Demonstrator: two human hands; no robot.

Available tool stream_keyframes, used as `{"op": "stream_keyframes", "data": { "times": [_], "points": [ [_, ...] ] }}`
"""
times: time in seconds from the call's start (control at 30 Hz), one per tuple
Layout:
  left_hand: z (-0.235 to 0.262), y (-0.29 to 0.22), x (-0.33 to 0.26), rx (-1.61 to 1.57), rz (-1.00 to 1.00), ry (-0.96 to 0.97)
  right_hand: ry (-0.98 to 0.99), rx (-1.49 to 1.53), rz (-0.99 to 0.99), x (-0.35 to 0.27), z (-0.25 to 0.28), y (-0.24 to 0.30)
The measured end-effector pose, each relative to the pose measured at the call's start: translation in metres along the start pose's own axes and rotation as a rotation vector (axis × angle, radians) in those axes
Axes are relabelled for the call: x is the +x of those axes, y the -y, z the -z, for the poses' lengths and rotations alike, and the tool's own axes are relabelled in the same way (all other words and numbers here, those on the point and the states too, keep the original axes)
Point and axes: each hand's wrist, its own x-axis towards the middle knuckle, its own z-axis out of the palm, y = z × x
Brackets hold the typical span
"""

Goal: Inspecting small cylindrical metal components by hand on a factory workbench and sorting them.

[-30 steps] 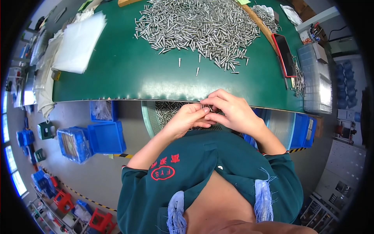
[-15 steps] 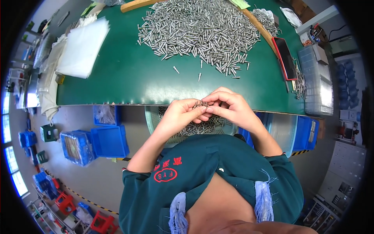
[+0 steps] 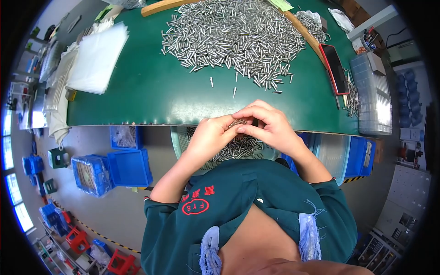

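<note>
Both my hands meet at the front edge of the green table, above a light green basket [image 3: 180,137] of small metal pins [image 3: 243,149]. My left hand [image 3: 211,136] is curled round several pins [image 3: 237,123], which show between the fingers. My right hand [image 3: 267,126] touches it from the other side, thumb and fingers closed on the same cluster; exactly which pins each hand grips is partly hidden. Beyond them a large heap of similar silver, tapered pins [image 3: 233,36] covers the table. Two stray pins [image 3: 234,92] lie just in front of the heap.
A wooden strip [image 3: 306,34] borders the heap. To the right lie a red-edged phone [image 3: 334,68] and clear plastic boxes [image 3: 373,94]. White sheets [image 3: 98,57] rest at the left of the green table [image 3: 137,101]. Blue bins [image 3: 129,166] stand below on the left.
My fingers have shifted round the pins, with the right fingers reaching farther over the left. One stray pin before the heap has turned more upright and moved slightly right.
</note>
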Motion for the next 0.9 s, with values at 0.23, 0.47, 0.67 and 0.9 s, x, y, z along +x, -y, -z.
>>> {"op": "stream_keyframes", "data": {
  "times": [0.23, 0.47, 0.67, 0.9],
  "points": [
    [0.009, -0.018, -0.001, -0.193, 0.080, 0.118, -0.066, 0.498, -0.217, 0.001, -0.006, -0.020],
    [0.026, -0.012, -0.004, -0.378, 0.012, 0.030, 0.065, 1.485, -0.578, 0.002, 0.007, -0.036],
    [0.041, 0.000, 0.005, -0.271, -0.003, -0.154, 0.167, 1.133, -0.458, 0.000, 0.011, -0.031],
    [0.044, 0.005, 0.028, 0.104, -0.030, -0.292, 0.369, 0.194, -0.174, 0.005, 0.004, -0.005]
  ]
}}
